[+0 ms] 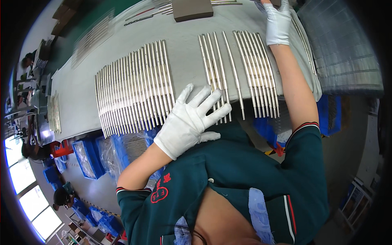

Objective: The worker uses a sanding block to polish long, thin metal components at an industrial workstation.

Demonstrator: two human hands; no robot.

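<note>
Hands (192,118) gloved — left spread over metal rods (216,69), right (277,22) reaching away.

A long grey counter (81,87) holds shiny metal rods. A big row of rods (132,85) lies side by side, a smaller row (239,73) lies near it, and a flat brown block (192,9) sits further along.

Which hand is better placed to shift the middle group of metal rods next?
Probably left: the left hand lies spread on the near ends of the middle rods, while the right hand is stretched to the far edge of the table.
</note>
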